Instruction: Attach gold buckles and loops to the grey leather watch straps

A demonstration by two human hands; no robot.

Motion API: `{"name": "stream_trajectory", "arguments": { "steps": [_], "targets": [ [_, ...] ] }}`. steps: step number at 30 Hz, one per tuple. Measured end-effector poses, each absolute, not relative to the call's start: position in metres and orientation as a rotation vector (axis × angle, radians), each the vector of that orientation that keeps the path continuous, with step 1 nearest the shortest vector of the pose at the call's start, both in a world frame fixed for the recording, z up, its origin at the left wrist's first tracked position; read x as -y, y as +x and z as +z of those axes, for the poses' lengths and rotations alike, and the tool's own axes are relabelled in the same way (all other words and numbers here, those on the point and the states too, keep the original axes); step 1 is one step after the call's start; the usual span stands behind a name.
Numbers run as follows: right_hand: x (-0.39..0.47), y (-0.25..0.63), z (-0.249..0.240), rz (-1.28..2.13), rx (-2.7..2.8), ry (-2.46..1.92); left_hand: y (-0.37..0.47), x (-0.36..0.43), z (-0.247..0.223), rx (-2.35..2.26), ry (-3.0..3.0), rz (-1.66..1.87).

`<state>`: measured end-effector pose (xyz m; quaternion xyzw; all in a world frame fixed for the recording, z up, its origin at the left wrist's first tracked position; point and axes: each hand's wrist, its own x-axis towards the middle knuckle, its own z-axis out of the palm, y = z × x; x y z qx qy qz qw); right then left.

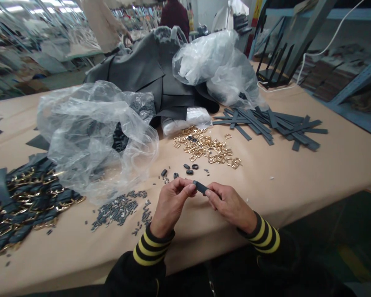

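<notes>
Between my two hands is a short dark strap [200,187], held just above the table near its front edge. My left hand [173,202] pinches the strap's left end between thumb and fingers. At the other end, my right hand [230,204] grips it with thumb and forefinger. Just beyond my fingers lie several small black loops [189,171]. Gold buckles [204,146] are heaped farther back. To the left of my left hand is a pile of small dark pieces [119,209], too small to name surely.
Finished-looking black straps with gold buckles [27,202] are piled at the left. Clear plastic bags [102,123] and dark sheet material [136,66] stand behind. Loose dark strips [275,123] lie at the right, near a black router [273,74]. A person [174,18] is in the background.
</notes>
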<state>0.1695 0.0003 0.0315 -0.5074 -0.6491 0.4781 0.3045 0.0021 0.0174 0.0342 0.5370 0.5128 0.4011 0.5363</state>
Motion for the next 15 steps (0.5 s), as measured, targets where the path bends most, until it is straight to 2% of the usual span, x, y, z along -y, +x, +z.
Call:
{"name": "stream_trajectory", "arguments": {
  "steps": [5, 11, 15],
  "targets": [
    [0.006, 0.183, 0.033, 1.264, 2.002, -1.282, 0.015, 0.007, 0.022, -1.189, 1.421, 0.875],
    [0.024, 0.182, 0.016, 1.405, 1.839, -1.312, 0.029, 0.03, 0.009, -1.18, 0.963, 0.945],
    [0.03, 0.177, 0.011, 1.343, 1.828, -1.418, 0.037, 0.037, 0.008, -1.144, 1.03, 0.828]
  ]
}}
